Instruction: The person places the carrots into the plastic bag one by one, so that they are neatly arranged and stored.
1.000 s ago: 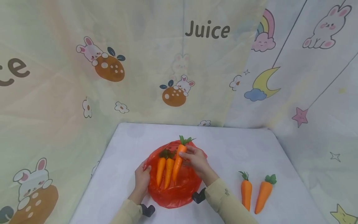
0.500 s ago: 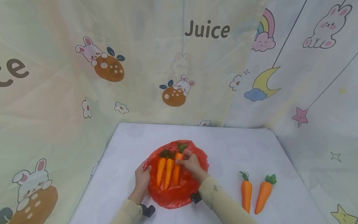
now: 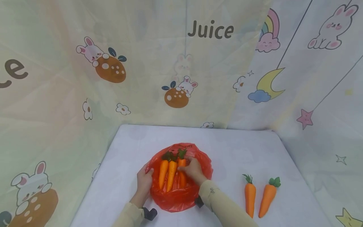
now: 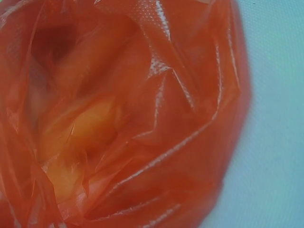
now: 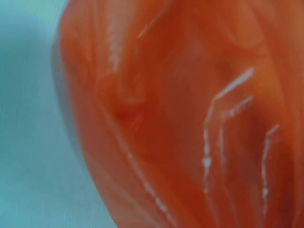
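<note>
One carrot point(image 3: 182, 180) had gone lower into the red bag point(image 3: 173, 201) since a second ago, and the right hand point(image 3: 193, 169) went down too. From the head, that hand pinched the carrot near its top. The left hand point(image 3: 145, 178) held the bag's left edge. Two other carrots point(image 3: 171, 176) lay inside; two loose carrots point(image 3: 250, 198) lay on the white table point(image 3: 227, 148). At the left wrist, a blurry orange shape point(image 4: 90, 121) showed through the bag. At the right wrist, the bag looked shiny.
</note>
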Available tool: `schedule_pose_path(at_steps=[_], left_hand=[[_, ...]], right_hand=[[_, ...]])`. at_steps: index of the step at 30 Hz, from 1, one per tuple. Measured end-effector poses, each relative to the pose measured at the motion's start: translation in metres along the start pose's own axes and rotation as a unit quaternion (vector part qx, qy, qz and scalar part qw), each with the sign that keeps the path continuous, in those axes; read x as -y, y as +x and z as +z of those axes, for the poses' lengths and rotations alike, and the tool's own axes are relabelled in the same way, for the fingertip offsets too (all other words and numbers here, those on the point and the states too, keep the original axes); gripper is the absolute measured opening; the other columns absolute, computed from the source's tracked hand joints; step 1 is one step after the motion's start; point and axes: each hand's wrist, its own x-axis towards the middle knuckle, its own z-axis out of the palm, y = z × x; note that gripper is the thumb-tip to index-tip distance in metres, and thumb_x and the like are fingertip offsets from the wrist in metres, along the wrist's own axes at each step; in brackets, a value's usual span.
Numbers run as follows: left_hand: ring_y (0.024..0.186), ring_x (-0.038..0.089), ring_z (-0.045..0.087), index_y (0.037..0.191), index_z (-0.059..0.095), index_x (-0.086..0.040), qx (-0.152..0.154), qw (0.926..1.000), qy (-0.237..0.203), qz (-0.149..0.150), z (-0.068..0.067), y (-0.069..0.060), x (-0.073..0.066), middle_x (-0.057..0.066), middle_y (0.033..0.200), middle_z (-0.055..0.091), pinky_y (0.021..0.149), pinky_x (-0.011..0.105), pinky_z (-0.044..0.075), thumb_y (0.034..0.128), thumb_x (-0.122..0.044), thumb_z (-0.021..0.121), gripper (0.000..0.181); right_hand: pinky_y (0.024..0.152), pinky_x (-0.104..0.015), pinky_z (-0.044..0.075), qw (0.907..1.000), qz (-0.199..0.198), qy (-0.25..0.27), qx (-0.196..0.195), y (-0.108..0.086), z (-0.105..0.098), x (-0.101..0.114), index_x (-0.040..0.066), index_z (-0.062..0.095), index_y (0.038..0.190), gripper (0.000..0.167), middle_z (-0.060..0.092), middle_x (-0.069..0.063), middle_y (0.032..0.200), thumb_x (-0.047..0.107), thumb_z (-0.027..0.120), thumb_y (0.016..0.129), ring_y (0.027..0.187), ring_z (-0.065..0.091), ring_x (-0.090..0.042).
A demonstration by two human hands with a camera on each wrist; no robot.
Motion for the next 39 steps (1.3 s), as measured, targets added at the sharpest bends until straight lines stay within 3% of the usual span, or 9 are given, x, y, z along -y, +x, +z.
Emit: schedule_pose_path(at_steps=[11, 20, 25, 32, 36, 39], left_hand=[[0.130, 0.032, 0.053, 0.151, 0.047, -0.018, 0.000, 0.9999, 0.010, -0.003, 0.001, 0.000, 0.000, 0.006, 0.144, 0.055, 0.104, 0.046, 0.046, 0.1063, -0.023, 0.053, 0.045], [0.130, 0.034, 0.053, 0.151, 0.047, -0.016, -0.005, 0.9999, 0.012, 0.004, 0.002, 0.002, 0.003, 0.008, 0.145, 0.055, 0.103, 0.046, 0.046, 0.1063, -0.023, 0.053, 0.045], [0.130, 0.032, 0.054, 0.150, 0.048, -0.018, -0.004, 1.0000, 0.006, 0.005, 0.001, 0.003, 0.003, 0.006, 0.144, 0.056, 0.102, 0.045, 0.047, 0.1064, -0.023, 0.053, 0.044], [0.130, 0.031, 0.054, 0.150, 0.048, -0.018, -0.002, 1.0000, 0.005, 0.005, 0.001, 0.004, 0.003, 0.006, 0.144, 0.055, 0.103, 0.045, 0.047, 0.1061, -0.023, 0.053, 0.044], [0.130, 0.031, 0.053, 0.150, 0.048, -0.018, -0.003, 1.0000, 0.008, 0.005, 0.000, 0.004, 0.002, 0.006, 0.144, 0.055, 0.104, 0.045, 0.046, 0.1062, -0.023, 0.053, 0.044], [0.130, 0.032, 0.053, 0.150, 0.048, -0.018, -0.003, 0.9999, 0.009, 0.007, 0.000, 0.002, 0.002, 0.006, 0.144, 0.055, 0.104, 0.046, 0.046, 0.1064, -0.023, 0.053, 0.044]], right_hand=[[0.078, -0.052, 0.060, 0.9992, 0.002, -0.039, -0.013, 0.006, 0.006, -0.001, 0.017, 0.053, 0.141, 0.067, 0.062, -0.001, 0.121, 0.023, 0.086, 0.083, 0.097, 0.066, -0.026], [0.083, -0.052, 0.059, 0.9966, -0.040, -0.069, -0.023, 0.004, 0.010, -0.003, 0.011, 0.054, 0.137, 0.059, 0.065, -0.005, 0.121, 0.016, 0.083, 0.086, 0.098, 0.067, -0.025], [0.082, -0.050, 0.059, 0.9953, -0.041, -0.084, -0.024, 0.003, 0.009, -0.001, 0.010, 0.058, 0.130, 0.052, 0.065, -0.004, 0.115, 0.019, 0.084, 0.085, 0.092, 0.066, -0.023], [0.078, -0.048, 0.061, 0.9937, -0.037, -0.104, -0.017, 0.001, 0.002, -0.001, 0.011, 0.058, 0.134, 0.059, 0.065, -0.003, 0.117, 0.029, 0.084, 0.085, 0.093, 0.066, -0.022], [0.080, -0.047, 0.060, 0.9888, -0.057, -0.135, -0.032, -0.002, -0.004, 0.004, 0.009, 0.057, 0.139, 0.066, 0.065, -0.006, 0.125, 0.033, 0.084, 0.084, 0.099, 0.065, -0.023], [0.083, -0.045, 0.060, 0.9794, -0.077, -0.179, -0.054, -0.006, -0.009, 0.009, 0.010, 0.056, 0.143, 0.070, 0.065, -0.007, 0.128, 0.036, 0.084, 0.084, 0.101, 0.065, -0.024]])
